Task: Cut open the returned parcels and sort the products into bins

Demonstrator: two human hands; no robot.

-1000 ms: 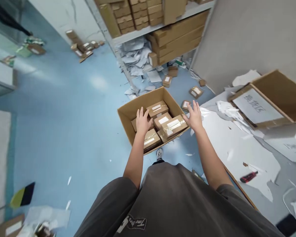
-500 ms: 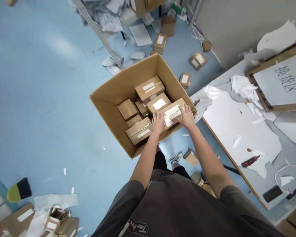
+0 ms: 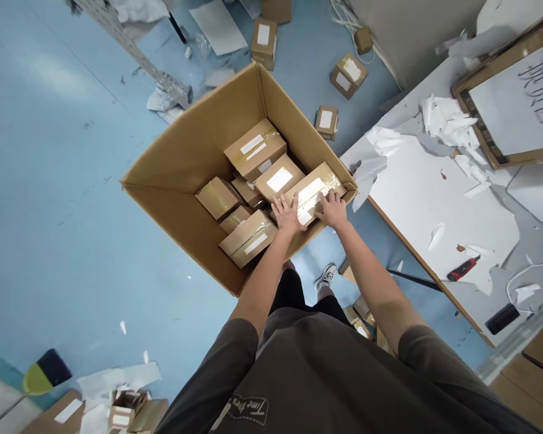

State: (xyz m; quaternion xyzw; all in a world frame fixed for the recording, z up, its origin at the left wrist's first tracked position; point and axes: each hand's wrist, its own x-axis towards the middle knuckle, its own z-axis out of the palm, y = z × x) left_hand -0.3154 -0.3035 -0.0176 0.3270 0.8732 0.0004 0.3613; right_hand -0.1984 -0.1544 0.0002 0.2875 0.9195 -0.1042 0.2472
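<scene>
A large open cardboard carton (image 3: 181,141) stands in front of me with several small taped boxes inside. My left hand (image 3: 288,216) has its fingers spread and touches the left end of a long, labelled cardboard box (image 3: 311,188). On the near side of that same box rests my right hand (image 3: 332,210), fingers apart and lightly bent. The long box lies in the carton's right corner. Beside it sit a box with a white label (image 3: 278,179) and a taped box with two label strips (image 3: 254,148). Another taped box (image 3: 248,238) lies left of my left hand.
To the right is a table (image 3: 443,205) with torn paper and a red cutter (image 3: 463,268). Small boxes (image 3: 349,75) lie on the blue floor beyond the carton. A metal rack post (image 3: 136,54) stands at the upper left. A broom (image 3: 47,372) and opened boxes (image 3: 131,410) are lower left.
My right hand has slid from the long box's right end toward its near side. My left hand stays near the left end. The whole view has shifted, and the carton looks larger.
</scene>
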